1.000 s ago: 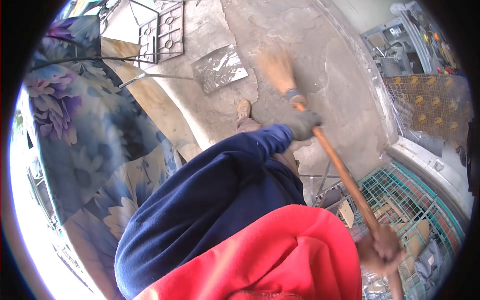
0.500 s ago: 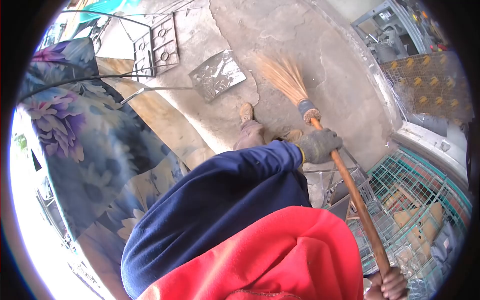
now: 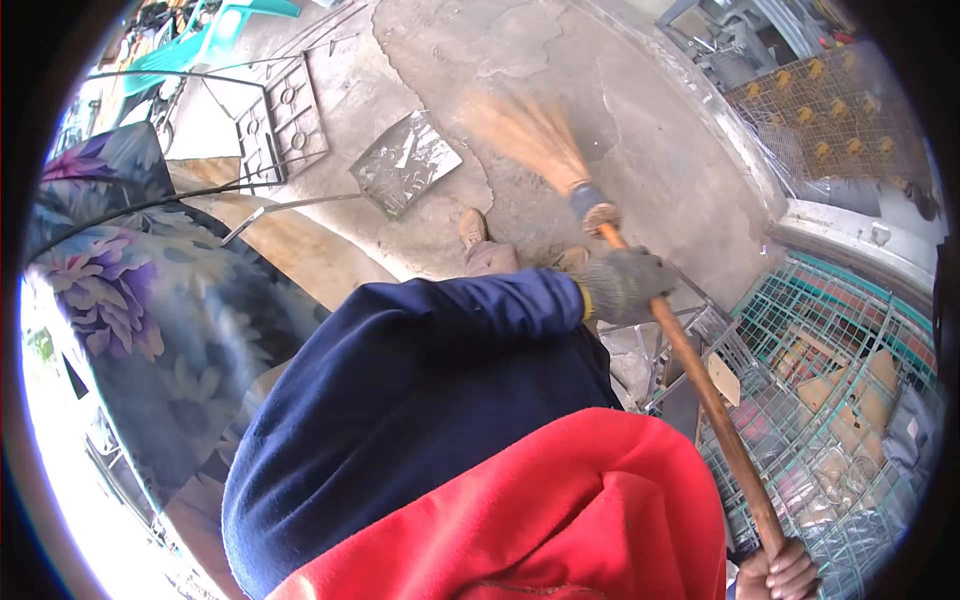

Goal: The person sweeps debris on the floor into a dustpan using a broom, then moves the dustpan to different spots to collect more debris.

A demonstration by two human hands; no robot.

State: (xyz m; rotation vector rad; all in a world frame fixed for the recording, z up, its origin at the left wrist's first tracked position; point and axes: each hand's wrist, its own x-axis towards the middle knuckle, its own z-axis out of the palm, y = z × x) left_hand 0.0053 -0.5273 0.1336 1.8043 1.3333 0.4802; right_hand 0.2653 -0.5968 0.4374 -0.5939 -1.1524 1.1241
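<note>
My left hand (image 3: 628,285), in a grey glove with a yellow cuff, is closed around the wooden handle of a broom (image 3: 700,385) just below the bristle head. Lower right, my bare right hand (image 3: 780,572) is wrapped round the far end of that handle. The straw bristles (image 3: 535,140) fan out over the concrete floor and look blurred. Beyond my shoe (image 3: 472,228) lies a flat metal dustpan (image 3: 395,180) with pale scraps on it, its long thin handle pointing left. A gap separates the bristles from the dustpan.
Green wire cages (image 3: 830,350) holding cardboard stand at right, near a pale ledge (image 3: 830,225). Flower-patterned fabric (image 3: 150,330) covers the left side. A dark metal frame (image 3: 290,120) and a turquoise plastic chair (image 3: 190,50) are at upper left.
The broom head has swung slightly left and down in view, with both hands still on the handle. The whole scene has shifted as the head view turned, so the dustpan appears lower and further left.
</note>
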